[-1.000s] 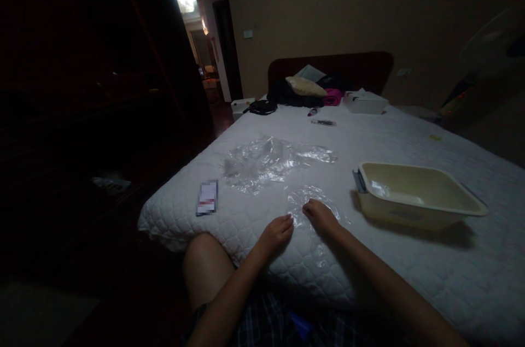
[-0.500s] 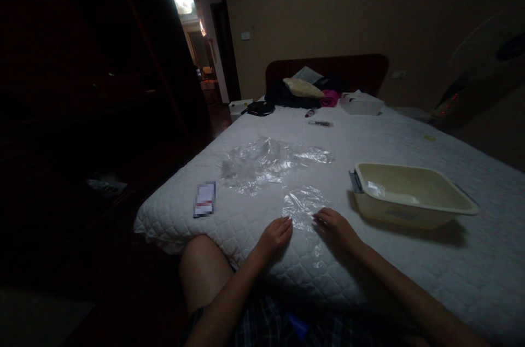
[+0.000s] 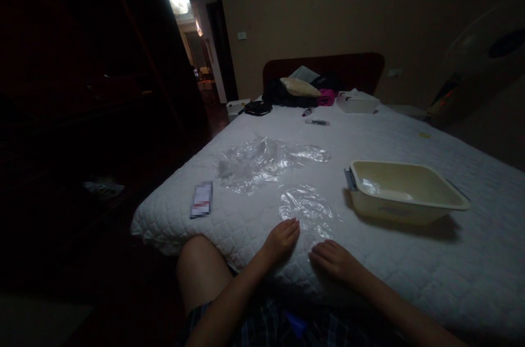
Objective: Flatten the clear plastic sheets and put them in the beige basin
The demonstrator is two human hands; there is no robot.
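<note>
A clear crinkled plastic bag (image 3: pixel 305 202) lies spread on the white quilted bed cover (image 3: pixel 246 227) in front of me. My left hand (image 3: pixel 283 237) is at its near left edge, the fingers closed together on the film. At the bag's near end, my right hand (image 3: pixel 332 259) has its fingers bent and pressed together on the plastic; its thumb is hidden. Farther away, a larger heap of clear plastic film (image 3: pixel 262 164) lies crumpled. To the right of the bag stands a cream plastic tub (image 3: pixel 410 207) with grey handles.
A phone (image 3: pixel 202 199), its screen blurred out, lies on the left side of the bed. Toward the headboard (image 3: pixel 369 65) are a black pouch (image 3: pixel 258 108), a slim packaged item (image 3: pixel 318 122), a rolled pink cloth (image 3: pixel 326 97) and a white box (image 3: pixel 356 102). A fan (image 3: pixel 492 46) stands right.
My right hand has moved down toward me along the bag to its near end. The left hand has shifted slightly right and stays at the bag's left edge.
</note>
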